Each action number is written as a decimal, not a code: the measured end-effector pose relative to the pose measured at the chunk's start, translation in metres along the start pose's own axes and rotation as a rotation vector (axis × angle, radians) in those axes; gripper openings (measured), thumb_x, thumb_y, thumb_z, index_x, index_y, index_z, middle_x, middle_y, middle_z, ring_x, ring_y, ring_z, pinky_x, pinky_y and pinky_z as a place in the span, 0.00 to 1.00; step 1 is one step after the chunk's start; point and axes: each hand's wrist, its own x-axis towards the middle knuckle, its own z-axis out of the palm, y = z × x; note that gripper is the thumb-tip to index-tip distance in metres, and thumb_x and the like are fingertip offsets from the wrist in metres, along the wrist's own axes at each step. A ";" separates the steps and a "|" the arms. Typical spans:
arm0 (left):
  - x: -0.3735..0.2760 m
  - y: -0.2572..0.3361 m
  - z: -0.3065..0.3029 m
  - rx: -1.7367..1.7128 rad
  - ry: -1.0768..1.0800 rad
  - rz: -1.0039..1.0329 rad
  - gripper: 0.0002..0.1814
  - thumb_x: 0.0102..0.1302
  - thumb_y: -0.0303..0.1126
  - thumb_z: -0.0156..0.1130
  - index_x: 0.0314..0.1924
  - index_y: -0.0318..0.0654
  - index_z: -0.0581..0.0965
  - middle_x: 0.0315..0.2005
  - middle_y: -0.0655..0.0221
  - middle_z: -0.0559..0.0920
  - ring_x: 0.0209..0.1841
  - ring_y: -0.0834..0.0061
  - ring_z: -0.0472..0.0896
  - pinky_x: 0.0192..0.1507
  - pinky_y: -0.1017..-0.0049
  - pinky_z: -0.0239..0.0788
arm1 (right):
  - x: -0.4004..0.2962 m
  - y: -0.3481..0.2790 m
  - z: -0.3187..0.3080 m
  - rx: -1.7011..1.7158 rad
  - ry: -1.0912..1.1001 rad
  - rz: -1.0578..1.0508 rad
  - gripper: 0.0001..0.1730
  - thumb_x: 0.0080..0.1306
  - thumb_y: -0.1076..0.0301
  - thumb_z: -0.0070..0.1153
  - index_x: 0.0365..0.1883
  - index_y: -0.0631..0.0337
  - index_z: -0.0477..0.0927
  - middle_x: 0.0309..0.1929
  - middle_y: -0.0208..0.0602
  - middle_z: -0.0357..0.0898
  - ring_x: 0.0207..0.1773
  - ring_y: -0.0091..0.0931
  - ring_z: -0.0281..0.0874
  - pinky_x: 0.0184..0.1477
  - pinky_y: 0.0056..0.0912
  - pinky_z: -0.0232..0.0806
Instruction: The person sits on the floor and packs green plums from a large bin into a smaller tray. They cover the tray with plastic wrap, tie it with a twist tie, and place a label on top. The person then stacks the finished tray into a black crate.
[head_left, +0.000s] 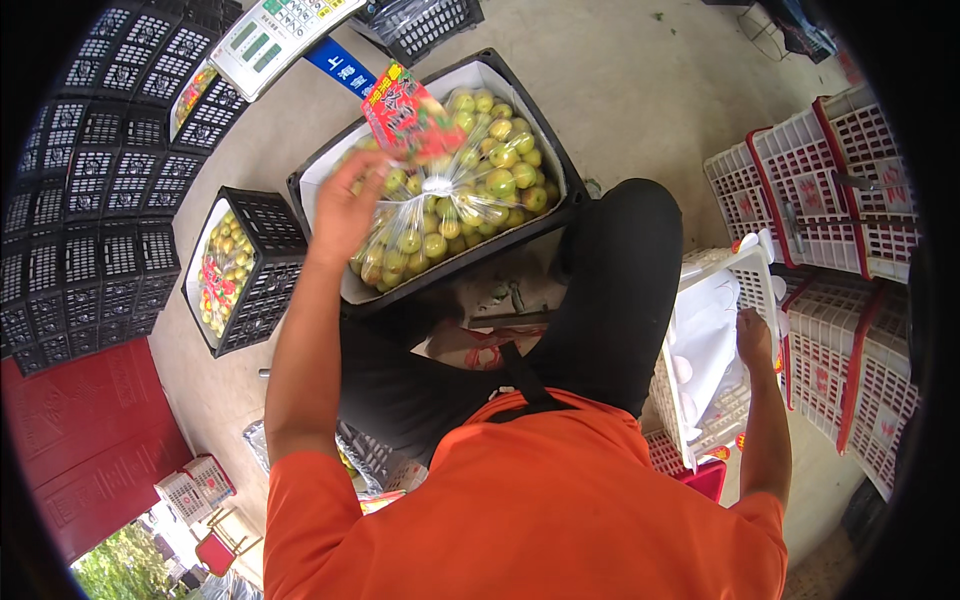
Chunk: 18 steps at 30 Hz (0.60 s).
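My left hand (346, 199) reaches over a black plastic crate (450, 270) lined with white sheet. Inside the crate, a clear plastic bag of green-yellow jujube-like fruit (499, 176) is gathered at a white tie (437, 184). A red printed card (409, 112), partly blurred, lies over the bag beside my left fingertips; whether they grip it is unclear. At the right, my right hand (754, 341) has curled fingers at the inner side of a white plastic basket (757, 277) holding white sheets (703, 337). Its fingertips are hidden, so a grip cannot be made out.
Left of the fruit crate stands another filled black crate (266, 277), near stacked black crates (112, 187). A digital scale's display panel (270, 41) rises on a blue post (341, 66). White baskets with red bands (817, 187) are stacked at the right.
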 end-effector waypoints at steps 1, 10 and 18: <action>-0.009 -0.015 0.008 -0.015 -0.064 -0.016 0.08 0.71 0.28 0.57 0.46 0.37 0.80 0.46 0.70 0.83 0.51 0.78 0.78 0.56 0.76 0.67 | 0.000 -0.005 0.002 -0.021 -0.011 0.002 0.14 0.68 0.63 0.48 0.40 0.66 0.79 0.35 0.54 0.82 0.41 0.47 0.82 0.45 0.45 0.72; -0.030 -0.069 0.017 0.243 -0.203 -0.192 0.17 0.70 0.33 0.55 0.56 0.36 0.76 0.58 0.54 0.76 0.66 0.58 0.69 0.65 0.64 0.62 | 0.010 -0.017 0.007 -0.001 -0.078 0.040 0.14 0.67 0.64 0.48 0.36 0.67 0.80 0.27 0.47 0.81 0.31 0.39 0.81 0.38 0.41 0.70; 0.051 -0.138 0.086 0.799 0.084 0.228 0.28 0.72 0.39 0.50 0.66 0.30 0.66 0.66 0.51 0.67 0.69 0.54 0.64 0.72 0.57 0.50 | -0.014 -0.054 -0.005 0.252 -0.223 0.153 0.13 0.66 0.65 0.50 0.37 0.67 0.81 0.27 0.46 0.82 0.31 0.37 0.82 0.39 0.38 0.72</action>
